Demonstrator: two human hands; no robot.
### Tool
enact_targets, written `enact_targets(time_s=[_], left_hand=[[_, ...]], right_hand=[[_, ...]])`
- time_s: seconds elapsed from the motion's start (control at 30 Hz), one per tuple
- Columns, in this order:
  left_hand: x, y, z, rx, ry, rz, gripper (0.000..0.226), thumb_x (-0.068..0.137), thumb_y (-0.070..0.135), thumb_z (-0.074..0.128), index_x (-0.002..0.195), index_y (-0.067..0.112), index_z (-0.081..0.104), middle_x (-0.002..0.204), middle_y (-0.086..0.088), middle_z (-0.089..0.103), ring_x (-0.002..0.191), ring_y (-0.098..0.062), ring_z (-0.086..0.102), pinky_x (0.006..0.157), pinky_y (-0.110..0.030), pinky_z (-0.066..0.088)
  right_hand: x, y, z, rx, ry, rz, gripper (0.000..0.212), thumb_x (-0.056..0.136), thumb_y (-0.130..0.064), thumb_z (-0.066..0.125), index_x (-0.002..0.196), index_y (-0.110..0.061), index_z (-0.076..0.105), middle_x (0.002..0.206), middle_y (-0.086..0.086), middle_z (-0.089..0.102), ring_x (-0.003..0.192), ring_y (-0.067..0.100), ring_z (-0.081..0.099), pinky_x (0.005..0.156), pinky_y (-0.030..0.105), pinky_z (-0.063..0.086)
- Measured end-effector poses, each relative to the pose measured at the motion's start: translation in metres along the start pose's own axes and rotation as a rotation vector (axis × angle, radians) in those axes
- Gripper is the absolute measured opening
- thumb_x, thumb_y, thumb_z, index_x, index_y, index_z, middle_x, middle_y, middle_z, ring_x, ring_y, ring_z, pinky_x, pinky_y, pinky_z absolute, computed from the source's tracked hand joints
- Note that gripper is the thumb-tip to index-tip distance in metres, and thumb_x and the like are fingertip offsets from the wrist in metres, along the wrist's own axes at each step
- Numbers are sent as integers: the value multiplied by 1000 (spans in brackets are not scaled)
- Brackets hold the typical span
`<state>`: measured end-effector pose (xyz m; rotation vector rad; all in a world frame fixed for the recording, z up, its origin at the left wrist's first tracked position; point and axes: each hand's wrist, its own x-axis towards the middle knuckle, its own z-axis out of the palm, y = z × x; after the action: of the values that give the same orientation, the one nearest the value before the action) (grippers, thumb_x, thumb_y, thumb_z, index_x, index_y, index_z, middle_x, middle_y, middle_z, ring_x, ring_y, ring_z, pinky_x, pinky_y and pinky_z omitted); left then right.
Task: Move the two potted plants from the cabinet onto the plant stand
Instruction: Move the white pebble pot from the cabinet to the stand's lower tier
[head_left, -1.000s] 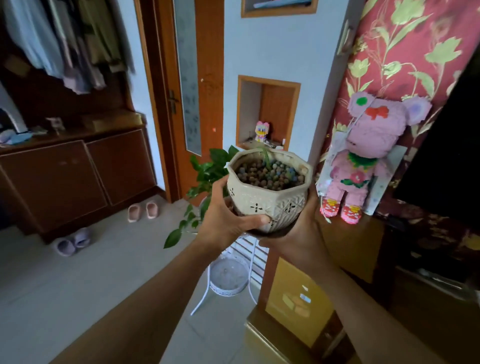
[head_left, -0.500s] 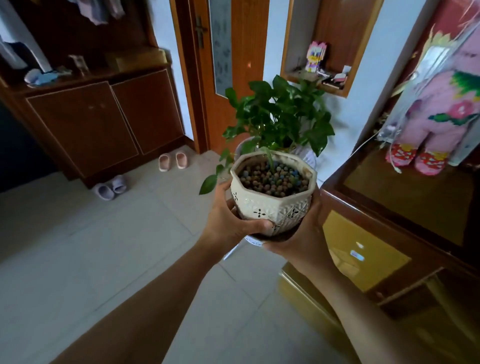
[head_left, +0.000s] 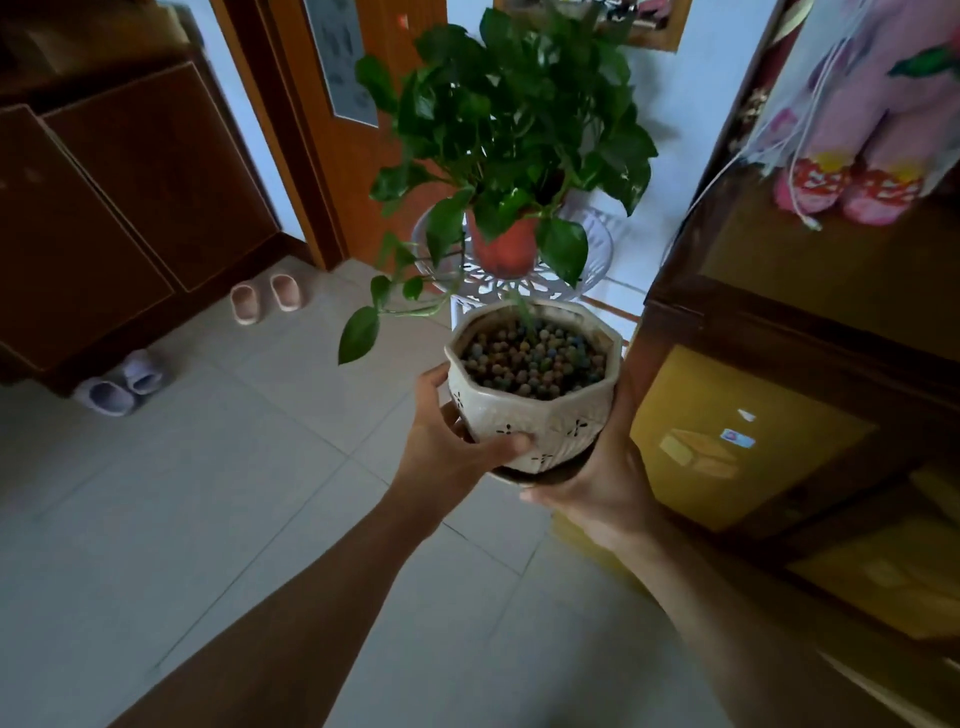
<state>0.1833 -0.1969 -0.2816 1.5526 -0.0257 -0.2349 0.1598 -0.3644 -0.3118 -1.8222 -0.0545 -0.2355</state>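
I hold a cream octagonal pot (head_left: 535, 415) filled with coloured pebbles and a thin green shoot, in the air in front of me. My left hand (head_left: 452, 447) grips its left side with the thumb across the front. My right hand (head_left: 597, 478) cups its right side and its dark saucer. Just beyond it stands the white metal plant stand (head_left: 587, 254). On the stand's round top tier sits a leafy green plant in an orange pot (head_left: 506, 244). The brown cabinet (head_left: 779, 332) is at the right, close to the held pot.
A pink toy bear (head_left: 857, 156) and a white cable lie on the cabinet top. An orange door (head_left: 363, 156) is behind the stand. A dark sideboard (head_left: 130, 208) lines the left wall, with pink slippers (head_left: 265, 296) and purple slippers (head_left: 119, 384) on the tiled floor.
The view has tilted down and moved closer to the stand. The held pot has dropped lower, to below the stand's top tier, with both hands still on it.
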Motion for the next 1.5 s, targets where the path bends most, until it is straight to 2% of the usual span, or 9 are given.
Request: enact_targets(time_s=[0.27, 0.4, 0.53, 0.7, 0.93, 1.13, 1.3, 1.4, 1.5], left_hand=[[55, -51, 2, -2, -33, -64, 73, 60, 7, 82, 106, 44, 40, 110, 1, 66, 92, -1, 69, 63, -17, 56], [80, -77, 2, -13, -30, -78, 76, 62, 8, 81, 117, 33, 36, 111, 1, 66, 93, -4, 70, 65, -18, 56], [99, -112, 2, -7, -35, -89, 75, 67, 1, 79, 121, 28, 34, 109, 2, 66, 91, -3, 70, 62, -17, 55], [129, -166, -5, 2, -59, -83, 79, 65, 2, 80, 123, 28, 33, 108, 5, 66, 93, 1, 69, 62, -16, 55], [185, -237, -21, -16, -105, -5, 85, 51, 18, 86, 119, 35, 38, 110, 4, 67, 95, -1, 68, 65, -17, 55], [230, -305, -25, -45, -114, 55, 77, 57, 15, 83, 117, 37, 39, 109, 3, 67, 95, -3, 69, 64, -18, 56], [270, -354, -21, -71, -102, 116, 85, 56, 17, 86, 124, 29, 37, 105, 5, 68, 96, -6, 70, 67, -22, 57], [293, -379, -20, -61, -93, 156, 77, 56, 22, 83, 119, 34, 41, 107, 9, 66, 94, -3, 69, 70, -25, 58], [315, -397, -21, -61, -89, 172, 84, 55, 26, 84, 125, 31, 39, 107, 11, 64, 89, 7, 68, 67, -19, 57]], right_hand=[[29, 70, 9, -81, 36, 62, 142, 35, -25, 89, 145, -41, 0, 141, -16, 38, 130, 5, 42, 92, 36, 56], [46, 105, 15, -26, 0, 15, 139, 42, -12, 90, 146, -36, 0, 141, -32, 30, 134, -4, 34, 98, 16, 46], [49, 140, 24, 24, -26, -3, 138, 44, 1, 88, 148, -18, -1, 144, -22, 27, 134, -6, 32, 99, 10, 42], [55, 190, 43, 6, -8, -61, 136, 43, 11, 87, 145, -10, -1, 138, -38, 23, 128, -21, 28, 96, 1, 36], [81, 269, 77, -10, 87, -88, 137, 42, -28, 86, 147, -11, -1, 139, -32, 28, 132, -12, 33, 100, 7, 39], [104, 356, 96, -48, 64, -118, 140, 41, -6, 90, 148, -16, 0, 129, -51, 29, 125, -21, 33, 87, -3, 39], [130, 411, 103, -38, 47, -129, 141, 43, -7, 89, 148, -25, -3, 129, -50, 32, 127, -16, 35, 93, 14, 48], [144, 436, 109, -32, 57, -109, 142, 41, -13, 90, 146, -39, -2, 137, -36, 34, 131, -5, 38, 95, 37, 53], [159, 457, 115, -50, 86, -94, 143, 35, -24, 89, 144, -44, -3, 140, -28, 36, 130, -4, 41, 94, 39, 54]])
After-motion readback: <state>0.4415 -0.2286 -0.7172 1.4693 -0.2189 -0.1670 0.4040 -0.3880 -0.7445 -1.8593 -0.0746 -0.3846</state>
